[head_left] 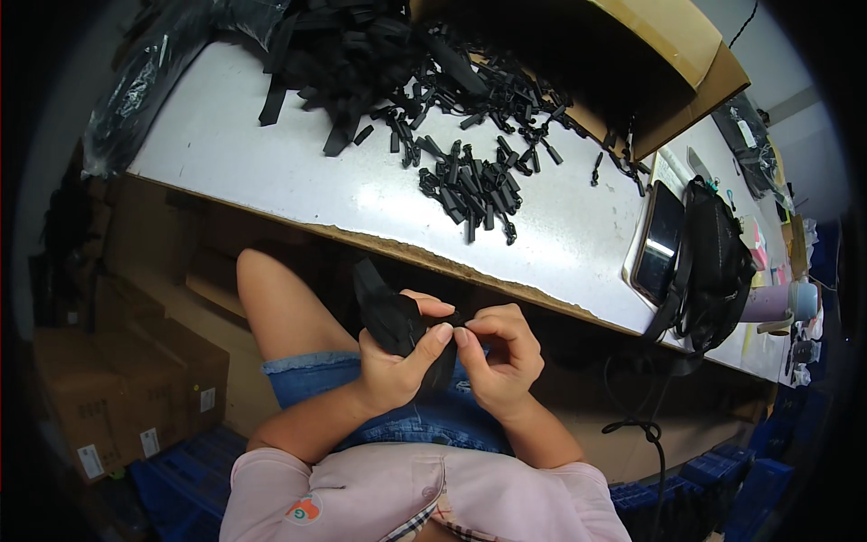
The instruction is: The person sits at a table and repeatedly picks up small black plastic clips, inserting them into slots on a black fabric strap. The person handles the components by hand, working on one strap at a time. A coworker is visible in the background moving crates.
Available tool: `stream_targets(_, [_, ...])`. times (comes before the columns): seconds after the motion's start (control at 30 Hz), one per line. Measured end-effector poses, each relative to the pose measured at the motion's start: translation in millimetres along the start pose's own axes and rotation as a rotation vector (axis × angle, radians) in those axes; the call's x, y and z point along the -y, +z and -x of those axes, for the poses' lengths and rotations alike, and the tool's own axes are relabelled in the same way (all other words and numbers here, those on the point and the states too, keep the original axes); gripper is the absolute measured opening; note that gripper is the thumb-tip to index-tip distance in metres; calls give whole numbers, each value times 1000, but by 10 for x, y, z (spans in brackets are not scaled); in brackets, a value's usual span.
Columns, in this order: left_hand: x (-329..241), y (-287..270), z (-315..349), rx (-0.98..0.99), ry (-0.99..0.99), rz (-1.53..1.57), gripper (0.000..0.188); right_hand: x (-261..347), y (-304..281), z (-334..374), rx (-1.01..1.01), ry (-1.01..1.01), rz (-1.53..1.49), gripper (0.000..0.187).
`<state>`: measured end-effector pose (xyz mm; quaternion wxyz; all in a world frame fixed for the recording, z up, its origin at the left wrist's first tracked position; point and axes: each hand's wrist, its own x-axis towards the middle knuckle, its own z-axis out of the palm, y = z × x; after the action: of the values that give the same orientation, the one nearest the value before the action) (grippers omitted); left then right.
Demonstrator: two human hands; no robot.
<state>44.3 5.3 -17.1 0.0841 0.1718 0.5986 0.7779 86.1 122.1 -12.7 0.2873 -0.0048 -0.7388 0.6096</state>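
Observation:
My left hand (404,354) grips a bundle of black webbing straps (386,312) over my lap, below the table's front edge. My right hand (499,350) pinches a small black part at the strap's end, fingertips meeting my left thumb. What the fingers pinch is mostly hidden. On the white table (271,172) above lies a heap of small black plastic clips (474,185), and farther back a larger pile of black straps (348,63).
An open cardboard box (673,63) stands at the table's back right. A phone (657,239) and a black pouch bag (718,262) lie at the right edge. Cardboard cartons (135,379) and blue crates (181,483) sit on the floor to the left. A black plastic bag (135,90) hangs at the far left.

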Motion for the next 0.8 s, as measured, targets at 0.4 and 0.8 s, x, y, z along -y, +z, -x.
stream_targets(0.4, [-38,-26,3,43,-228,155,16,-68,-61,-3,110,265,-364,5])
stream_targets(0.8, [-51,-19,-11,111,-298,141,16,-85,-109,-9,119,371,-394,5])
